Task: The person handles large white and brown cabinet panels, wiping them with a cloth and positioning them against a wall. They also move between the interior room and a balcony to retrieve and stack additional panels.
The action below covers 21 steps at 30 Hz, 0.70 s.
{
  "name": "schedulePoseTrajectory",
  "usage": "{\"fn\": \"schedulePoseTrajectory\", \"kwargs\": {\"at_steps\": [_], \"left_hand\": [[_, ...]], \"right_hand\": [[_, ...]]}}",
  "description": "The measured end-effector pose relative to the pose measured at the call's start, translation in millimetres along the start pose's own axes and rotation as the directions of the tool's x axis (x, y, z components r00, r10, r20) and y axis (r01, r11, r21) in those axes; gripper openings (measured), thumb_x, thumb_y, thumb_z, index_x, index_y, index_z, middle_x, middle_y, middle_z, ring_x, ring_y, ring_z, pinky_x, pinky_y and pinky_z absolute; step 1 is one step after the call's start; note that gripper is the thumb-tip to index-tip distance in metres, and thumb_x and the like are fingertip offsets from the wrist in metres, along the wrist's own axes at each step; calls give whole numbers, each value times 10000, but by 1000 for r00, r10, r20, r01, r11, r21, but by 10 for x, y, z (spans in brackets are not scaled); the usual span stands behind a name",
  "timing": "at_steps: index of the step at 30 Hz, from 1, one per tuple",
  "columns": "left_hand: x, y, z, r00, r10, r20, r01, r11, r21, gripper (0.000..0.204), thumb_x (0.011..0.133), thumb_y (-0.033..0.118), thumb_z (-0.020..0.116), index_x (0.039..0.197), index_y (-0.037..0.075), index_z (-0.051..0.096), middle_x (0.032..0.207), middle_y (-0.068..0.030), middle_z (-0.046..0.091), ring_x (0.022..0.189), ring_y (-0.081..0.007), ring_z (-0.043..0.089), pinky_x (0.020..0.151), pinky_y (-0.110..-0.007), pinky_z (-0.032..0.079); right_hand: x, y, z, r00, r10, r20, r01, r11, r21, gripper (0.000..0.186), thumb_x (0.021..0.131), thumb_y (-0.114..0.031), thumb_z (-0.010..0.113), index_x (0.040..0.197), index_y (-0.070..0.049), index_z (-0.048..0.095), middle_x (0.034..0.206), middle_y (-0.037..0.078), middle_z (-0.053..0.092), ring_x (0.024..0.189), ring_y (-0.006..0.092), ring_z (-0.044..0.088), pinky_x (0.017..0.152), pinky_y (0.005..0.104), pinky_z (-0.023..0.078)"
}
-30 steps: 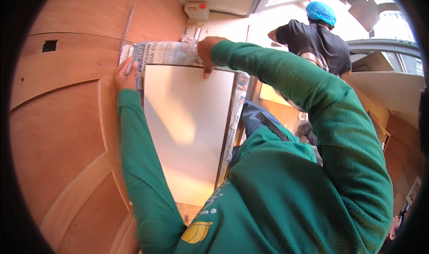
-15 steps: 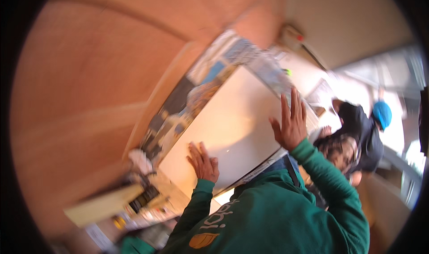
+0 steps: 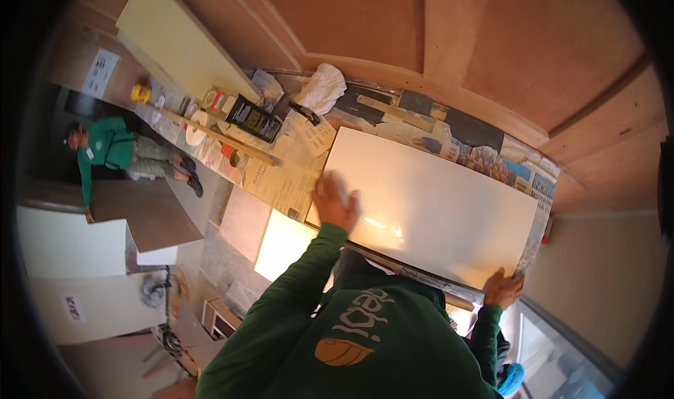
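Note:
A glossy white rectangular panel (image 3: 435, 195) lies flat in front of me, with light glaring off its left part. My left hand (image 3: 335, 204) rests at the panel's left end, its fingers apart and slightly blurred. At the near right corner, my right hand (image 3: 503, 290) has its fingers bent around the panel's edge; their tips are partly hidden. Printed newspaper sheets (image 3: 544, 188) stick out from beneath the panel along its far and right sides.
Left of the panel are a black rectangular can (image 3: 254, 118), a brush (image 3: 305, 113), a white cloth (image 3: 324, 89) and a wooden strip (image 3: 217, 138). A pale board (image 3: 184, 48) leans beyond them. Wooden panelling (image 3: 449, 34) borders the far side. A person in green (image 3: 116, 146) stands far left, holding a board.
My view has swung left, bringing the cans and the other person into sight. My hands have shifted from lying on the panel's face to its left end and near right corner.

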<state>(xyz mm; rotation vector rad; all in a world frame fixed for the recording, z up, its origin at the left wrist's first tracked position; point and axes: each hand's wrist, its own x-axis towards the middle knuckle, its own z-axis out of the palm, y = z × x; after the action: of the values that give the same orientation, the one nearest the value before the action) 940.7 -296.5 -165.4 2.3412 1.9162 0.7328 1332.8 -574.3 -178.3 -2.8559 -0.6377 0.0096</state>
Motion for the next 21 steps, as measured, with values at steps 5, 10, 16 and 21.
{"fn": "schedulePoseTrajectory", "kwargs": {"at_steps": [5,10,16,21], "left_hand": [[219,-539,-165,959,-257,120,274,949,-156,636,912,411,655,1330,-48,515,1271,-305,536,1145,-468,503,984,-543,419],[618,-510,1,852,-387,352,440,895,-79,637,843,417,743,1230,-47,543,1186,-249,567,1108,-454,536,930,-524,474],[626,-434,210,835,-503,223,493,864,106,696,814,489,765,1230,-14,524,1234,-213,541,1133,-407,538,901,-540,493],[699,-184,119,769,-609,194,587,793,163,736,760,569,782,1206,35,542,1229,-206,524,1141,-409,541,917,-561,498]], "right_hand": [[413,518,108,1000,17,-20,-12,973,229,617,878,-468,663,1223,42,619,1130,245,674,1047,389,627,943,487,482],[873,147,329,985,68,157,-116,940,322,556,834,-489,695,1028,31,713,942,197,729,860,345,693,825,457,543],[846,-193,254,983,115,140,-142,969,200,600,764,-548,734,962,18,741,949,211,740,925,363,712,860,447,546],[969,-78,303,979,127,160,-158,967,199,687,716,-593,769,1043,10,733,1039,208,734,985,338,701,898,429,533]]}}
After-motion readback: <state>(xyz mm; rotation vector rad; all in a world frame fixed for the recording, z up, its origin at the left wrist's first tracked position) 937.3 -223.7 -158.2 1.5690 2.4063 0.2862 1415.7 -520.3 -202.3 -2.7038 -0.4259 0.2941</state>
